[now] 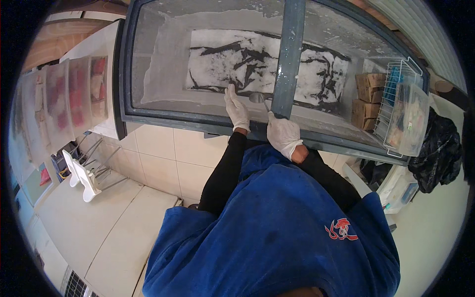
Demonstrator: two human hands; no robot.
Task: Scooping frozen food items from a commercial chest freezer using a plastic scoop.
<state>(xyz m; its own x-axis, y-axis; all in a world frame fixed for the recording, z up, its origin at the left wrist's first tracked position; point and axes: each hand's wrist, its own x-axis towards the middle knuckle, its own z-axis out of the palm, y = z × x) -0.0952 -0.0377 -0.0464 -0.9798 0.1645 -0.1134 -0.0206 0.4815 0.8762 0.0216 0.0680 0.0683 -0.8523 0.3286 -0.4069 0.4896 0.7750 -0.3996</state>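
In front of me a chest freezer (156, 114) stands uncovered, with frost on its inner walls. On its floor lies a white, frosty layer (219, 67) with black plastic-like patches showing through. My left hand (237, 112), in a white glove, reaches over the front rim with fingers stretched out and nothing held. My right hand (283, 132), gloved too, grips the handle of a metal spoon-like tool (256, 97). The tool's rounded head points left, between my hands, above the freezer's inside. A dark crossbar (290, 55) spans the freezer just beyond my right hand.
At the freezer's right end are cardboard boxes (368, 115), a white wire basket (384, 100) and a clear plastic container (408, 122). A black plastic bag (438, 152) hangs outside. Stacked translucent bins (59, 100) stand left, near a white rack with metal rods (79, 176).
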